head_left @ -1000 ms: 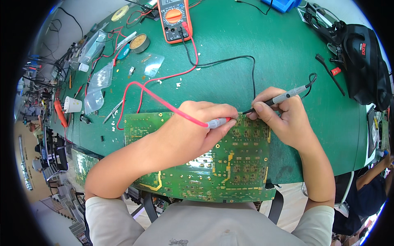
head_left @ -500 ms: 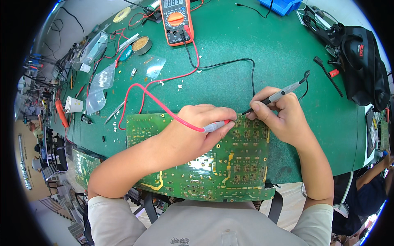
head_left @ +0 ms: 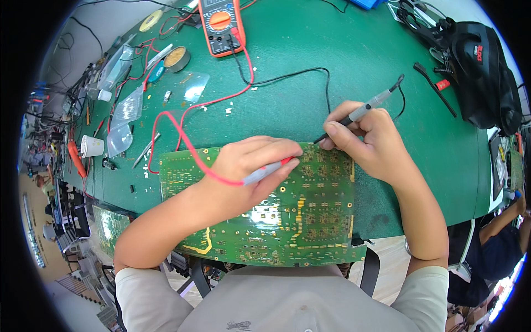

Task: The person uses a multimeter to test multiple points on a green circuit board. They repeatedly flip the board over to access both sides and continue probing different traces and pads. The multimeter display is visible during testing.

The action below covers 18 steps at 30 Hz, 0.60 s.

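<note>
A large green circuit board (head_left: 265,235) lies at the near edge of the table, jutting a little over it. My left hand (head_left: 251,160) is closed on a red test probe (head_left: 260,174), its tip hidden by my fingers near the board's far edge. Pinched in my right hand (head_left: 362,133) is a black test probe (head_left: 365,110), slanting down to the left, its tip at the board's far edge close to my left fingertips. Whether either tip touches the board I cannot tell. Red and black leads run from the probes to an orange multimeter (head_left: 222,27) at the back.
A black bag (head_left: 478,77) and a black brush (head_left: 434,88) lie at the right. Left are a paper cup (head_left: 92,146), a round tin (head_left: 177,59), plastic bags (head_left: 126,119) and tangled wires. A second board (head_left: 110,229) sits left. Another person's arm (head_left: 500,224) shows far right.
The whole view has shifted slightly, so table, board and multimeter appear further left and higher. Both hands still hold their probes at the board's far edge; the red probe's handle lies a little more slanted.
</note>
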Tool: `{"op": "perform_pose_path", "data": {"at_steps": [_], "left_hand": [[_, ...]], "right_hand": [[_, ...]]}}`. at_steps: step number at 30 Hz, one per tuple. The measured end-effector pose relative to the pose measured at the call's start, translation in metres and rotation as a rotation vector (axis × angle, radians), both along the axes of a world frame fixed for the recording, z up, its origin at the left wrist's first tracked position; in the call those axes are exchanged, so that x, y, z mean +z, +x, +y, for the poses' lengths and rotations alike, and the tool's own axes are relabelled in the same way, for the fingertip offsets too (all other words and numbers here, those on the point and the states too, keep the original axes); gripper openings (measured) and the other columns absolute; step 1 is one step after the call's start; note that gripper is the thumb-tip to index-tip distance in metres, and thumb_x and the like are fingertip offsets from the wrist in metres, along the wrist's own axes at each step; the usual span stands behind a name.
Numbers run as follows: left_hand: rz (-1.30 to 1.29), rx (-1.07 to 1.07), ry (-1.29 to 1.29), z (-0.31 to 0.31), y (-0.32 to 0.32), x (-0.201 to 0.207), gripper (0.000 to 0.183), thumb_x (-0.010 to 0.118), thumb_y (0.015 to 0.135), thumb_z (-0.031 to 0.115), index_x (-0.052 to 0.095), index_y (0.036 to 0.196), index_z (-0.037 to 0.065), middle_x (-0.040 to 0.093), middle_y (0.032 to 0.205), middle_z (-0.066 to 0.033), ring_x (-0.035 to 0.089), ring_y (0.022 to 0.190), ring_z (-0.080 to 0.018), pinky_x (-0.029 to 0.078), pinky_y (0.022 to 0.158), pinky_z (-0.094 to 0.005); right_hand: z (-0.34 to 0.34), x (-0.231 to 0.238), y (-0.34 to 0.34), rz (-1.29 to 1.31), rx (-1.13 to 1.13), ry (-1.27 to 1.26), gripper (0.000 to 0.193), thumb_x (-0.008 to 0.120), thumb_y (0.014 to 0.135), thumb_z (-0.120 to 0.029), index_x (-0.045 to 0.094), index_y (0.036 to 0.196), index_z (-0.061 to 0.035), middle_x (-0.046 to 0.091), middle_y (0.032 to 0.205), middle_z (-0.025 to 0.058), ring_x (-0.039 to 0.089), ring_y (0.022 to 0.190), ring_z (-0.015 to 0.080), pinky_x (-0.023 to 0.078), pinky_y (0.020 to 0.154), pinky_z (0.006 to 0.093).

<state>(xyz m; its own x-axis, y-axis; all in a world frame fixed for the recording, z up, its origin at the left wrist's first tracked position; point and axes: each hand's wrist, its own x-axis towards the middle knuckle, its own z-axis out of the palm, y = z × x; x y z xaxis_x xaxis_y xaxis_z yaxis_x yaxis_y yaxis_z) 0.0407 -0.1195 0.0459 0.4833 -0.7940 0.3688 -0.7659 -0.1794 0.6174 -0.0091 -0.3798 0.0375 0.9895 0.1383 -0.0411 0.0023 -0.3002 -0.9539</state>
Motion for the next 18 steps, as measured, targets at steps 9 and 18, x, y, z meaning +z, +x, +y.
{"op": "perform_pose_path", "data": {"at_steps": [9,18], "left_hand": [[-0.281,-0.106,0.021,0.0,-0.001,-0.009,0.034,0.082,0.082,-0.004,0.073,0.115,-0.003,0.077,0.111,-0.0174,0.077,0.098,-0.0328,0.064,0.083,-0.0392],[-0.324,-0.102,0.01,-0.003,0.001,-0.011,0.029,0.079,0.085,0.002,0.073,0.112,-0.004,0.076,0.11,-0.0175,0.076,0.094,-0.0312,0.065,0.08,-0.0386]], "right_hand": [[0.003,-0.01,0.0,-0.094,-0.057,0.075,0.023,0.072,0.102,-0.018,0.07,0.096,0.005,0.076,0.074,0.0125,0.073,0.066,0.016,0.055,0.062,0.0305],[0.0,-0.002,0.0,-0.001,-0.019,0.053,0.026,0.07,0.105,-0.014,0.07,0.095,0.0097,0.071,0.095,0.0063,0.078,0.087,0.0159,0.062,0.075,0.0273]]}}
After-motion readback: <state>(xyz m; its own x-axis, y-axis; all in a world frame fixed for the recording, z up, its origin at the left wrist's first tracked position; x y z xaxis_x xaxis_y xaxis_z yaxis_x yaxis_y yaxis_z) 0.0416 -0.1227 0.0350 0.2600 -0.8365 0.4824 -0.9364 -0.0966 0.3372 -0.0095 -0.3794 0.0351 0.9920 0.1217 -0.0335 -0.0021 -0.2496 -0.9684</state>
